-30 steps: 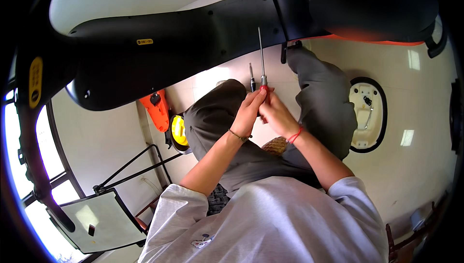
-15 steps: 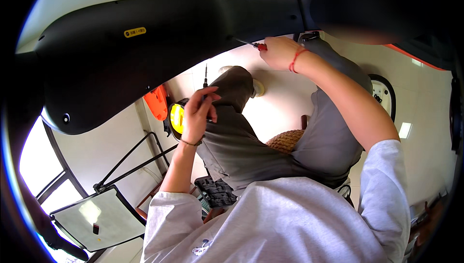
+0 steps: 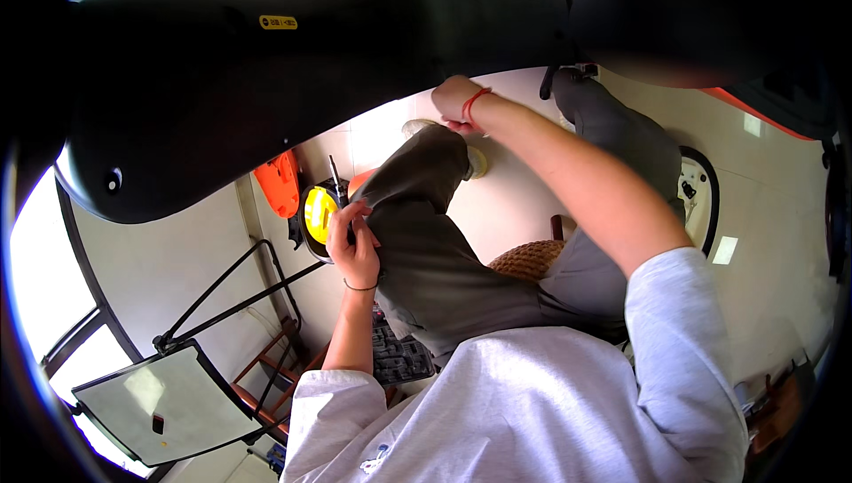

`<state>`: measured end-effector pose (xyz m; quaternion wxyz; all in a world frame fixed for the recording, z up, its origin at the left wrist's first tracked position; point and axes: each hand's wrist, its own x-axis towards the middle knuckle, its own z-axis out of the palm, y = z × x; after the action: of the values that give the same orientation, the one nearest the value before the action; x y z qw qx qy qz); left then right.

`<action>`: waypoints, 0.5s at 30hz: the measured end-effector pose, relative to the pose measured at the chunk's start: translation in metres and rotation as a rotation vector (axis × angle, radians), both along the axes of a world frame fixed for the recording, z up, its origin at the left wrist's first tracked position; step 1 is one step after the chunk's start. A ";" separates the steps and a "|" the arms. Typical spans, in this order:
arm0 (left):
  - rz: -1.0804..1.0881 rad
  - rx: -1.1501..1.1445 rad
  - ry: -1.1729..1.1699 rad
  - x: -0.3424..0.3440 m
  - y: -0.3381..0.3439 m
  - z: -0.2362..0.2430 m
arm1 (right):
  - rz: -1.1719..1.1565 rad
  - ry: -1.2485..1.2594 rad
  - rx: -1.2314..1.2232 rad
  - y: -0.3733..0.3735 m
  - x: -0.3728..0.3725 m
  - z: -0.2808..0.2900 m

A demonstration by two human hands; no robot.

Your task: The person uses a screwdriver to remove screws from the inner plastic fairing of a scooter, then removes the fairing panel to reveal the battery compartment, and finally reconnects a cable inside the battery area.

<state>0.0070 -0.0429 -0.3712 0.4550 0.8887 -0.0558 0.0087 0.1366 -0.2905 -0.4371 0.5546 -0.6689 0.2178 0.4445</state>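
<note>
Right hand [image 3: 454,100] is up at the lower edge of the long, smooth black moulded panel [image 3: 346,48] that spans the top of the view, yellow label [image 3: 279,23] on its face. Fingers look bent in, but most are turned away from the camera: can't tell if they grip anything, or if a fastener sits there. Contact with the panel isn't clear either.

Left hand [image 3: 355,248] is over by the left thigh, loosely grasping a slim dark-handled tool with a straight metal shaft [image 3: 334,166]. Reads as a screwdriver; tip points up, clear of the panel. Tip shape too small to read.

My read: step in hand is the right hand's work at that edge; left is just parking the tool. To do it well:
- Get a line of sight. The hand covers the work spot from above, so lean or shift the wrist.
- If it's a fastener, keep the push straight along its axis. An angled push risks slipping and marking the smooth black face.
- Keep the forearm relaxed; the right arm is reaching across, so a closer seat gives better control.
- Keep the left tool's tip away from the grey trouser leg [image 3: 426,181] right beside it.
- Small parts belong in the cream oval piece with a black rim [image 3: 702,212], off to the right on the floor; some dark bits lie in it.
</note>
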 end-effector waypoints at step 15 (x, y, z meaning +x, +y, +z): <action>0.039 -0.011 -0.034 0.002 -0.004 -0.004 | -0.633 -0.120 -0.265 0.113 -0.046 -0.039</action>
<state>0.0090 -0.0466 -0.3749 0.4585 0.8869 -0.0462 0.0331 0.0904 -0.1775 -0.4764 0.5851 -0.6594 0.4372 0.1782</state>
